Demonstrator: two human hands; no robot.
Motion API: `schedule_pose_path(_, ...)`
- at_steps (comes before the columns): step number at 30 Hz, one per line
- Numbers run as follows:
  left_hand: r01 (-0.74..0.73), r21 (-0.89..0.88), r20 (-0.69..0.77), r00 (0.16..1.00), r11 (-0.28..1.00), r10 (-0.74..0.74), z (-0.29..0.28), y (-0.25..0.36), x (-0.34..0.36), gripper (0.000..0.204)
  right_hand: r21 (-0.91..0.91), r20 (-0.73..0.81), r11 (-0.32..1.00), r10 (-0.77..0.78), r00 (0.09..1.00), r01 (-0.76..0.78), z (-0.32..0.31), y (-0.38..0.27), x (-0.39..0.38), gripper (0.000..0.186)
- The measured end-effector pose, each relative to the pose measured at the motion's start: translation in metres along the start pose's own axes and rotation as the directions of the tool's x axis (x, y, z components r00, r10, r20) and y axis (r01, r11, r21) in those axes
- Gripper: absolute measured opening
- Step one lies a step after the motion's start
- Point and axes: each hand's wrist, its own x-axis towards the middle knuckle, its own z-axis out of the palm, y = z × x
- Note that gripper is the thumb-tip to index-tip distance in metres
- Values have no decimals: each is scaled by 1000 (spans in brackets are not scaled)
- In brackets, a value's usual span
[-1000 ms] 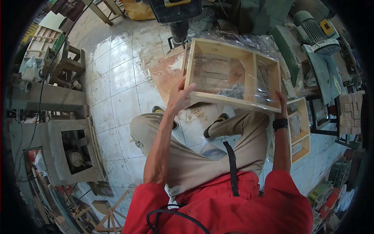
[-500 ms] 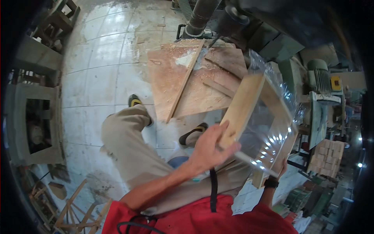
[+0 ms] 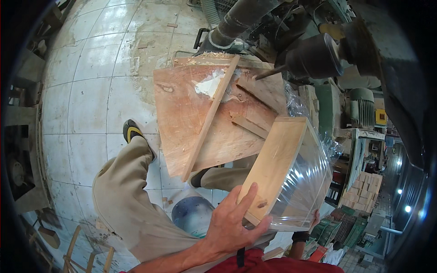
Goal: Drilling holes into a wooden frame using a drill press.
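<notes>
A shallow wooden box frame [image 3: 274,161] of pale planks, with clear plastic film [image 3: 304,184] stretched over one side, is tilted in front of my body. My left hand [image 3: 234,220] grips its near left corner, thumb and fingers round the plank beside a dark knot. At the frame's right side, my right hand [image 3: 315,218] holds the edge, mostly hidden behind film and wood. Loose film [image 3: 296,101] bunches beyond the frame. Just ahead lies a plywood board [image 3: 182,118] with a long thin batten [image 3: 211,118] and two short wooden strips on it.
A drill chuck [image 3: 314,55] with a long bit points over the board from the upper right. Behind the board stands a thick dark column [image 3: 236,25]. A bucket [image 3: 193,216] sits between my legs. Right are a green motor [image 3: 362,107] and stacked wood blocks [image 3: 362,191].
The frame has turned and come down nearer my body, its film side now facing me more. My view has shifted, bringing the drill chuck and the bucket more fully into sight.
</notes>
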Motion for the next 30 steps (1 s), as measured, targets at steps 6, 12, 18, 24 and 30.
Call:
schedule_pose_path(6,58,-50,34,998,997,-57,1,1,2,67,-42,11,999,-1,1000,2,19,-13,-9,42)
schedule_pose_path(12,76,3,65,995,997,-76,-3,7,11,71,-30,-72,999,-35,997,33,7,-2,-3,44)
schedule_pose_path(18,31,-17,1,1000,999,-31,3,-9,19,69,19,11,1000,9,1000,-9,24,13,4,36)
schedule_pose_path(24,67,3,-3,998,998,-67,2,-20,24,63,130,161,989,47,986,-68,47,4,12,52)
schedule_pose_path(30,382,-31,212,905,924,-368,-18,-29,60,43,144,80,989,6,997,-18,49,16,20,54)
